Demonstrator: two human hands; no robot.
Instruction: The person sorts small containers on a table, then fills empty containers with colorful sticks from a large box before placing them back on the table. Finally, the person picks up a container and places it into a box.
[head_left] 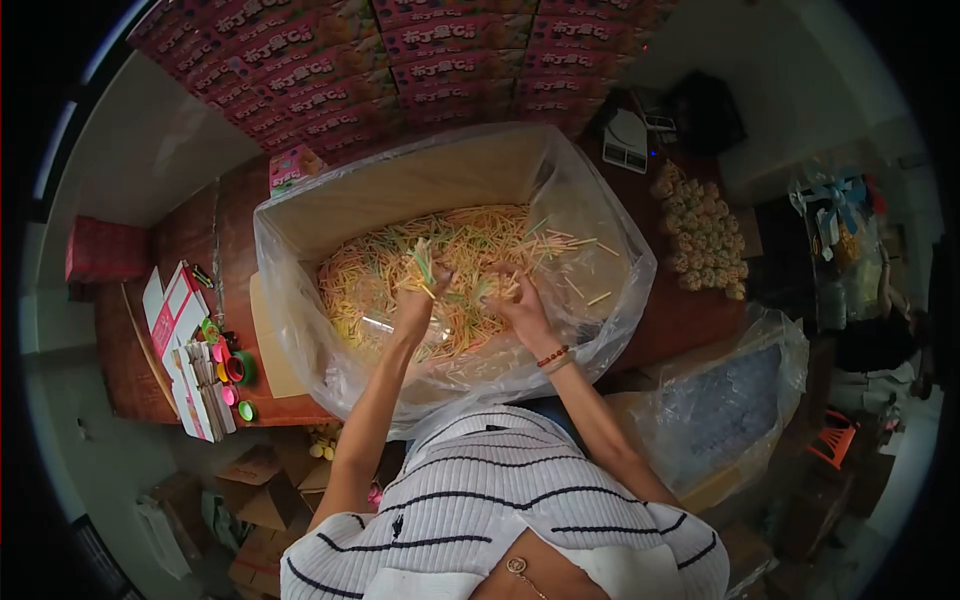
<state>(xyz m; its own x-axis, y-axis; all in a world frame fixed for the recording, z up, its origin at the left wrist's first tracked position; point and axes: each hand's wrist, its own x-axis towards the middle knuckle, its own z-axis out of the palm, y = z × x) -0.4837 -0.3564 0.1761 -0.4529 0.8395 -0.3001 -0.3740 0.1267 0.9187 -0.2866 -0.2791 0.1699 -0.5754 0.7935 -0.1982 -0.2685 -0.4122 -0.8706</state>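
Note:
A large carton lined with a clear plastic bag [285, 245] stands before me, holding a heap of thin pastel sticks [450, 225] in yellow, orange, pink and green. Over the middle of the heap, my left hand [415, 305] is closed around a bunch of sticks [422, 262] that points upward. To its right, my right hand [525, 308] has its fingers curled about another small bunch of sticks [503, 286], just above the pile. A clear, shiny plastic object [380, 325] lies among the sticks by my left wrist; its shape is hard to make out.
Pink printed boxes [440, 70] are stacked behind the carton. A white scale [625, 140] and rows of filled bundles [703, 235] are on the right. Tape rolls [238, 367] and flat cartons [190, 370] lie left. Another plastic-lined box [720, 410] stands lower right.

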